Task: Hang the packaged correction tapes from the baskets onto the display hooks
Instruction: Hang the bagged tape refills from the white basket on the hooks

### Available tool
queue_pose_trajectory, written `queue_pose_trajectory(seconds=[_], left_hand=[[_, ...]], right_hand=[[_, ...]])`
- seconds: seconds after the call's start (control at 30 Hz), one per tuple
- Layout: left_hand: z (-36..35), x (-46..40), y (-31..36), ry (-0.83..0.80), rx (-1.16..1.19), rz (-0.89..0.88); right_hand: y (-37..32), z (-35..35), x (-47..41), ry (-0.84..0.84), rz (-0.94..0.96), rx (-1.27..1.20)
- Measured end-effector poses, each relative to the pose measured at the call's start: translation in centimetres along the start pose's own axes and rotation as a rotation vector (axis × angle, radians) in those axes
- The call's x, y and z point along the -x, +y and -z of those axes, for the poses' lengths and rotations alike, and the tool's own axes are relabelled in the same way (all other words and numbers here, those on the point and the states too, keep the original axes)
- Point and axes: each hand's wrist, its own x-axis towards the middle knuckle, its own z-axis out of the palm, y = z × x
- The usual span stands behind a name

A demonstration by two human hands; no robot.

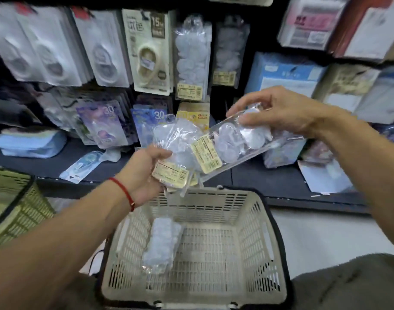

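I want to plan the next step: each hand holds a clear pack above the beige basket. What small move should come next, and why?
Probably lift the right hand's pack to the hook holding matching clear packs; it is already gripped near its top end.

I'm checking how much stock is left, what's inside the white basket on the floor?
One clear packet lies on the floor of the white basket, toward its left side. The rest of the floor looks bare; the near-left corner is hidden by the left forearm.
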Motion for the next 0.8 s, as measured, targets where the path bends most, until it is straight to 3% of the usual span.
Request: queue_pose_trajectory(seconds=[0.07, 0.2, 0.37, 0.5, 0.6, 0.67, 0.73, 0.8], left_hand=[[-0.9, -0.1, 2.9, -0.026, -0.034, -0.027], [-2.7, -0.5, 6.2, -0.131, -0.193, -0.093], [-4.3, -2.2, 5.4, -0.269, -0.264, -0.156], [-5.3, -3.4, 4.0, -0.287, -0.266, -0.239], [-5.8, -4.0, 4.3, -0.247, -0.193, -0.291], [-5.7, -4.4, 4.6, -0.205, -0.149, -0.332], [-5.5, -4.5, 4.9, -0.184, -0.121, -0.371], [-5.5, -4.7, 5.0, -0.183, -0.103, -0.395]], right_hand=[[-0.9, 0.8, 0.0, 0.079, 0.030, -0.040], [-2.1, -0.1, -1.0, 0.052, 0.017, 0.031], [-1.1, -2.8, -3.9, 0.521, -0.024, 0.307], [-0.9, -4.0, -4.9, 0.679, 0.049, 0.226], [-1.0, -4.2, -5.0, 0.831, -0.134, 0.141], [-1.2, -4.2, -5.0, 0.792, -0.295, -0.026], [-1.2, -4.4, -4.8, 0.520, -0.378, -0.313], [-0.9, -5.0, -4.7, 0.280, -0.325, -0.362]])
